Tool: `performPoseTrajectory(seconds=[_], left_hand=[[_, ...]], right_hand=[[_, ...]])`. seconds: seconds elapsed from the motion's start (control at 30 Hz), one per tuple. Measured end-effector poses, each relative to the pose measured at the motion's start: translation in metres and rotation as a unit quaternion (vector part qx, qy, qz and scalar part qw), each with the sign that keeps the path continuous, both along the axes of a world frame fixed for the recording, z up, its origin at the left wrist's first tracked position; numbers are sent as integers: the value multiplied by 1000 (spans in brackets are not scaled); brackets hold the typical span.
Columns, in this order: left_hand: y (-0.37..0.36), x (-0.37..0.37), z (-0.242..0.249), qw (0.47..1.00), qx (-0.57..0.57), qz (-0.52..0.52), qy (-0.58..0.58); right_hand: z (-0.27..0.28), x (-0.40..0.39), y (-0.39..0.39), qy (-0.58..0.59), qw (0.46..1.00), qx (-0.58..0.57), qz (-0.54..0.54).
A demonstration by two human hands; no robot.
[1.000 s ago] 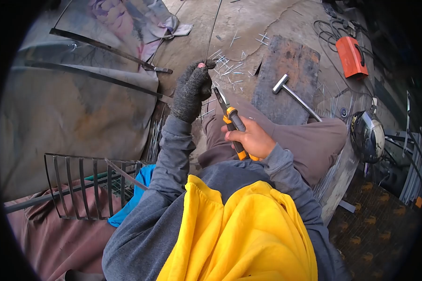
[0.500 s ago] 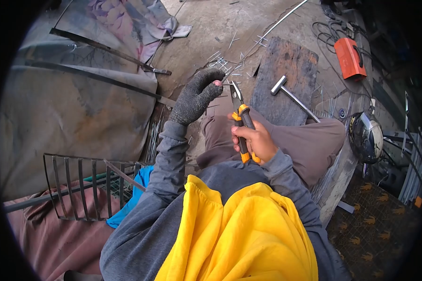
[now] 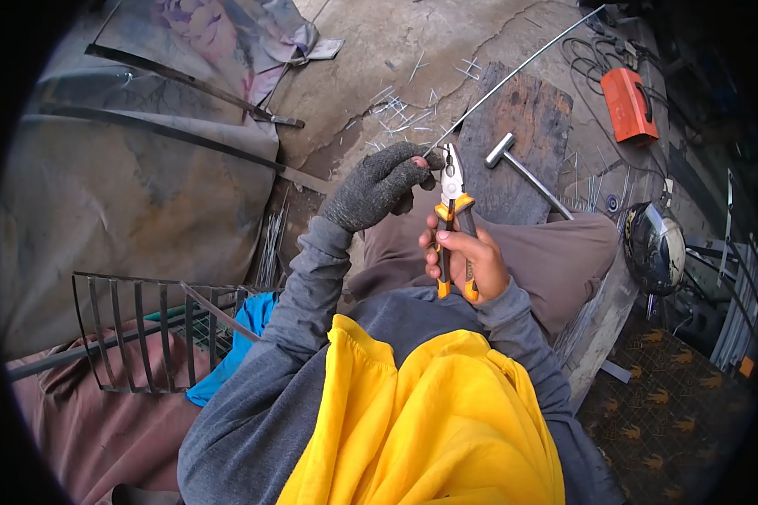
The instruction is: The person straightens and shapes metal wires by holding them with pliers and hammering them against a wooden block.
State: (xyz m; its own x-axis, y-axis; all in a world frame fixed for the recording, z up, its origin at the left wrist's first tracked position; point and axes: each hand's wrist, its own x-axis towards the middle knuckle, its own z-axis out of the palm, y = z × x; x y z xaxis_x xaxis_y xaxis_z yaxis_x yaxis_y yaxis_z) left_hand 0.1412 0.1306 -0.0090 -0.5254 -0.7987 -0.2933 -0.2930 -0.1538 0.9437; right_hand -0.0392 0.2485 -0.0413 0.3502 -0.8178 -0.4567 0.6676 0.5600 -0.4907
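In a dark grey fingerless glove, my left hand (image 3: 379, 187) is closed on the near end of a long thin metal rod (image 3: 514, 74), which slants away to the upper right. My right hand (image 3: 472, 255) wraps round the yellow-and-black handles of a pair of combination pliers (image 3: 452, 187). The pliers point away from me, their silver jaws right beside my left fingertips and the rod's near end. Whether the jaws grip anything is too small to tell. Short cut pieces of rod (image 3: 396, 108) lie scattered on the ground beyond my left hand.
A hammer (image 3: 522, 170) rests by a worn wooden board (image 3: 518, 126), its handle reaching my right knee. Farther right are an orange machine (image 3: 628, 106) with cables and a welding helmet (image 3: 655, 247). A black metal grille (image 3: 147, 337) and a draped sheet (image 3: 143, 202) are on the left.
My left hand has shifted right and slightly toward me, swinging the rod's far end to the right. The pliers have moved right and turned more upright, their handles spread a little wider.
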Motion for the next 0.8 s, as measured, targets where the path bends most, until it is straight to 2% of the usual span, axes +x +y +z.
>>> performPoseTrajectory(seconds=[0.1, 0.17, 0.2, 0.27, 0.3, 0.37, 0.43, 0.47, 0.6, 0.67, 0.8], left_hand=[[1, 0, 2, 999, 9, -27, -38], [2, -1, -9, 997, -74, -19, 0], [1, 0, -11, 997, -72, -19, 1], [-2, 3, -14, 984, -155, -83, -14], [-5, 3, -20, 985, -154, -83, -13], [-9, 5, -34, 983, -117, -103, -98], [-9, 0, -26, 981, -88, -104, -138], [-10, -2, -20, 977, -60, -107, -177], [-4, -4, -10, 976, -81, -128, -158], [-1, -6, -12, 987, -57, -107, -109], [2, -4, -24, 987, -57, -120, -88]], right_hand=[[-5, -2, 4, -2, 1000, -3, 6], [-8, -4, 9, 8, 1000, -13, 14], [-9, -5, 12, -12, 1000, 6, 24], [-10, -6, 16, -30, 999, 25, 35], [-13, -4, 18, -6, 999, 22, 38], [-21, -4, 20, 19, 999, 20, 43], [-27, -4, 19, 110, 991, -29, 69], [-28, -4, 19, 109, 991, -29, 68], [-27, -6, 19, 109, 992, -30, 57], [-26, -7, 19, 116, 991, -37, 52], [-20, -13, 18, 126, 989, -40, 69]])
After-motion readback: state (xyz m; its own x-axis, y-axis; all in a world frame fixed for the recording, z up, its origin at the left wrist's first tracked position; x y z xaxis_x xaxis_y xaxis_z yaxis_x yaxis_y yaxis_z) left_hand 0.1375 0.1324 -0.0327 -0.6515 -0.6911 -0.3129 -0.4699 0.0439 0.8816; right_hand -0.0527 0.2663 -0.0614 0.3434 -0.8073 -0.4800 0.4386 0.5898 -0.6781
